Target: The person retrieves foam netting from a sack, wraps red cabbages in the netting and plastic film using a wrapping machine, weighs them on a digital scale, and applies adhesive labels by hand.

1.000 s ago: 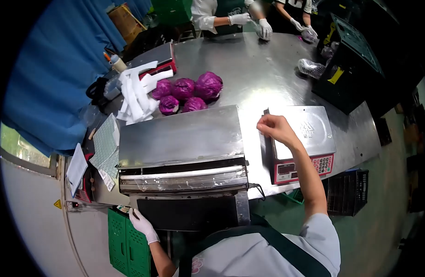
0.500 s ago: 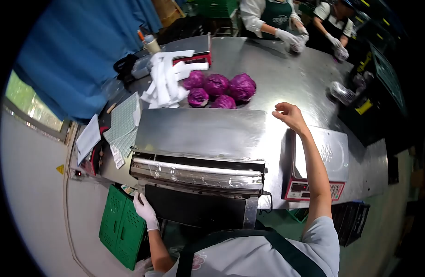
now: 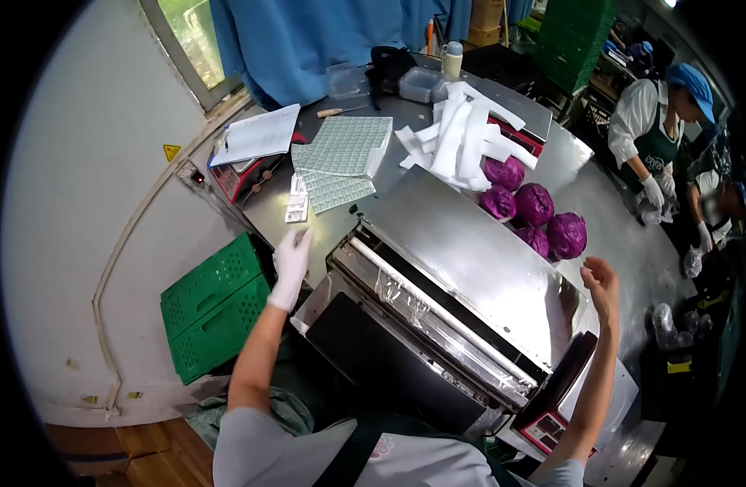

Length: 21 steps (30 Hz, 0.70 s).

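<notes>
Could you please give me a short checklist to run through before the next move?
1. Left hand gloved: ok, a white glove is on.
2. Right hand gloved: not ok if both need gloves; it is bare.
3. Right hand free: cannot tell for sure; its fingers are curled, with no held thing visible.
4. Red cabbages within reach: ok, probably; they sit together just beyond the right hand.
5. Clear film feeding smoothly: cannot tell; it looks crinkled beside the white roller.
6. Digital scale reading: cannot tell; its display is too small to read.
</notes>
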### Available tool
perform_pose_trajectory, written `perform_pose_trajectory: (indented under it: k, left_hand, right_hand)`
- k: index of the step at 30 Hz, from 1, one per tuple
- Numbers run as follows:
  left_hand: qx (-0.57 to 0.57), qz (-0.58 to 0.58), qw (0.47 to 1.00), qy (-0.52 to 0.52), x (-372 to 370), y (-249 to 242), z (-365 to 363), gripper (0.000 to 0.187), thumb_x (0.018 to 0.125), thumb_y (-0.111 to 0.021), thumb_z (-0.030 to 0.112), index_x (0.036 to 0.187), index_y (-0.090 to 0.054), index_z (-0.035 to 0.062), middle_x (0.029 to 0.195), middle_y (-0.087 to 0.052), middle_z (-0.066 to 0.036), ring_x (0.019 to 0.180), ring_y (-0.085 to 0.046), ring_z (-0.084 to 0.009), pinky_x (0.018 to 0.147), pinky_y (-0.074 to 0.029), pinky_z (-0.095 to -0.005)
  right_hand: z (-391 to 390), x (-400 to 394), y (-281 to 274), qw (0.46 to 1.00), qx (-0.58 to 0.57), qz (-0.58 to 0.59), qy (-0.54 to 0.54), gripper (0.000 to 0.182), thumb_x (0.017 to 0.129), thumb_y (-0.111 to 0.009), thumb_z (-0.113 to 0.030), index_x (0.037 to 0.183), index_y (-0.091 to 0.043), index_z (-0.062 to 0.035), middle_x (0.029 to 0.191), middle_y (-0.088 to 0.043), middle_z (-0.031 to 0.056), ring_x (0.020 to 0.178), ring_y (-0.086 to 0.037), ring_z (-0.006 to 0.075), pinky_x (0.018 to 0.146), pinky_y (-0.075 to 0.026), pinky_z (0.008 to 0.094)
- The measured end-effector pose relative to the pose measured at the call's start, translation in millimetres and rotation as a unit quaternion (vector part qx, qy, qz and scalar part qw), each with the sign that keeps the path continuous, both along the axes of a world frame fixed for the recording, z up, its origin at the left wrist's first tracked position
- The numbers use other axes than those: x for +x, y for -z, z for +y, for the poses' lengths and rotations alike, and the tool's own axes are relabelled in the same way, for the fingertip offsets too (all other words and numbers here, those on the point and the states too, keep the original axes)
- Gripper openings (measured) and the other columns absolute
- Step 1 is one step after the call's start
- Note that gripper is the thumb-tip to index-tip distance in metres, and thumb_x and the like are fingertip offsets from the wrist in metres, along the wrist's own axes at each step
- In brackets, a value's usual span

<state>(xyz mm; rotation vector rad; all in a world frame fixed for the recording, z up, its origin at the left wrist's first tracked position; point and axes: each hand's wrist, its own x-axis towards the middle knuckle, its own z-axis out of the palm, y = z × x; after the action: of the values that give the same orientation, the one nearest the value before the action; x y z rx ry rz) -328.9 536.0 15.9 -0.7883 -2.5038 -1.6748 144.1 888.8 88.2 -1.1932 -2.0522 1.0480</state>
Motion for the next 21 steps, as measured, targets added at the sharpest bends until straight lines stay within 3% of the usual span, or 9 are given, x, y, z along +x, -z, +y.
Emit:
perform_pose_trajectory:
  k: [3,4,5,8,10,13,14,17,21]
  left_hand:
    - [-0.032,-0.063,0.979,0.192,-59,-6,89,0.025,0.08,-0.061,0.021,0.092,-0.062,-0.0011,0.082,-0.064,-0.01,0.077,-0.06,-0.0137,0.07,-0.046,-0.0255]
    - [-0.035,-0.032,0.971,0.235,-78,0,125,0.031,0.079,-0.062,0.027,0.093,-0.062,-0.0016,0.083,-0.064,-0.01,0.079,-0.061,-0.0145,0.071,-0.046,-0.0258]
    - [-0.085,-0.014,0.965,0.246,-79,-12,156,0.036,0.077,-0.062,0.031,0.094,-0.062,-0.0006,0.081,-0.064,-0.01,0.077,-0.061,-0.0166,0.07,-0.046,-0.0269]
    - [-0.084,-0.053,0.945,0.313,-95,8,248,0.038,0.074,-0.064,0.034,0.091,-0.063,0.0003,0.078,-0.064,-0.01,0.072,-0.06,-0.0198,0.067,-0.046,-0.0281]
    - [-0.185,-0.055,0.893,0.405,-96,21,301,0.035,0.077,-0.063,0.031,0.093,-0.063,0.0003,0.077,-0.063,-0.008,0.067,-0.056,-0.0138,0.063,-0.045,-0.0248]
    - [-0.277,-0.102,0.851,0.435,-77,12,340,0.038,0.074,-0.065,0.033,0.09,-0.062,-0.0018,0.067,-0.057,-0.008,0.056,-0.053,-0.013,0.051,-0.043,-0.0272]
    - [-0.179,-0.162,0.861,0.447,-65,7,337,0.033,0.068,-0.068,0.028,0.085,-0.064,-0.0003,0.064,-0.059,-0.011,0.051,-0.054,-0.0178,0.049,-0.042,-0.0303]
    - [-0.218,-0.101,0.876,0.419,-76,80,385,0.034,0.065,-0.069,0.023,0.084,-0.062,-0.0037,0.069,-0.061,-0.013,0.059,-0.056,-0.0187,0.056,-0.044,-0.0311]
    - [-0.191,-0.098,0.871,0.441,-74,73,393,0.027,0.064,-0.065,0.017,0.081,-0.063,-0.0044,0.069,-0.062,-0.013,0.063,-0.059,-0.0204,0.06,-0.046,-0.0316]
  right_hand:
    - [-29,-17,-29,0.999,0.002,-0.037,0.019,0.026,0.076,-0.064,-0.012,0.099,-0.058,0.0006,0.09,-0.062,0.0071,0.076,-0.058,0.014,0.07,-0.046,0.027]
    - [-36,-19,-34,0.998,0.002,-0.049,0.027,0.026,0.076,-0.064,-0.012,0.099,-0.058,0.0004,0.091,-0.062,0.0068,0.077,-0.058,0.014,0.07,-0.046,0.027]
    - [-41,-18,-36,0.998,0.003,-0.055,0.038,0.026,0.076,-0.064,-0.012,0.099,-0.059,0.0001,0.09,-0.063,0.0069,0.077,-0.059,0.0142,0.07,-0.046,0.027]
    - [-68,-15,-55,0.993,0.009,-0.089,0.073,0.025,0.076,-0.064,-0.013,0.097,-0.06,0.0,0.086,-0.063,0.0064,0.077,-0.058,0.0133,0.069,-0.046,0.0262]
    - [-88,-9,-66,0.99,0.009,-0.098,0.096,0.023,0.076,-0.064,-0.013,0.094,-0.06,0.001,0.08,-0.063,0.0054,0.075,-0.058,0.0113,0.067,-0.045,0.0245]
    - [-120,-1,-84,0.985,0.02,-0.109,0.132,0.022,0.077,-0.064,-0.013,0.093,-0.06,0.0009,0.079,-0.063,0.0053,0.069,-0.058,0.0097,0.062,-0.046,0.0225]
    - [-129,2,-89,0.98,0.029,-0.129,0.147,0.022,0.077,-0.064,-0.014,0.093,-0.061,0.0007,0.079,-0.063,0.0057,0.068,-0.058,0.0108,0.061,-0.047,0.0231]
    - [-152,12,-97,0.973,0.004,-0.136,0.188,0.022,0.076,-0.066,-0.013,0.092,-0.061,0.0009,0.081,-0.064,0.0064,0.071,-0.06,0.0122,0.064,-0.049,0.0258]
    - [-173,18,-103,0.966,0.02,-0.161,0.203,0.021,0.076,-0.066,-0.011,0.092,-0.061,0.0009,0.082,-0.064,0.0077,0.072,-0.06,0.0129,0.063,-0.049,0.026]
